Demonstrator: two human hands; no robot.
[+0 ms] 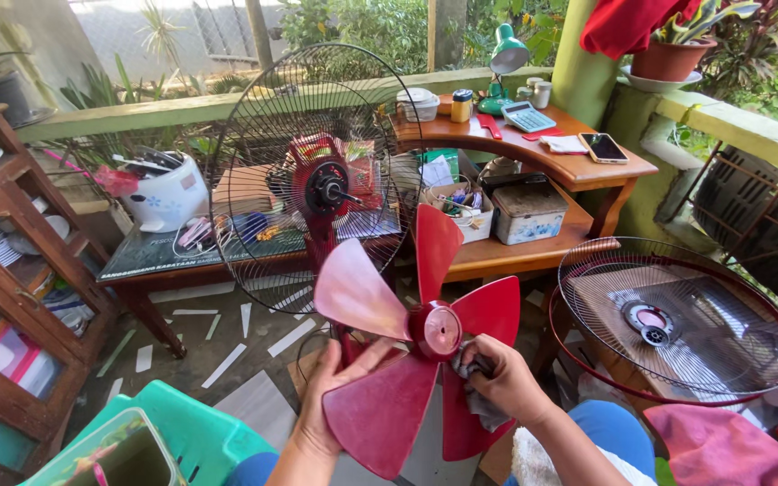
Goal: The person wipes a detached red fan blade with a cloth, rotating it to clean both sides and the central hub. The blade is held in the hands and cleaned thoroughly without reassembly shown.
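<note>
I hold a red fan blade (pixel 407 342) with several paddles in front of me, above my lap. My left hand (pixel 330 396) grips its lower left paddle from behind. My right hand (pixel 502 378) presses a grey cloth (pixel 474 369) against the blade just right of the round hub (pixel 438 330). Behind the blade stands the fan body, a red motor housing with a bare black shaft (pixel 328 189) set in the rear wire guard (pixel 317 175). The front wire guard (pixel 677 319), red-rimmed, lies flat to my right.
A low table with a white rice cooker (pixel 166 193) and clutter stands behind the fan. A curved wooden desk (pixel 578 166) carries a calculator, a phone, a green lamp and jars. A wooden cabinet (pixel 11 270) is at left, a green plastic bin (pixel 164 445) at lower left.
</note>
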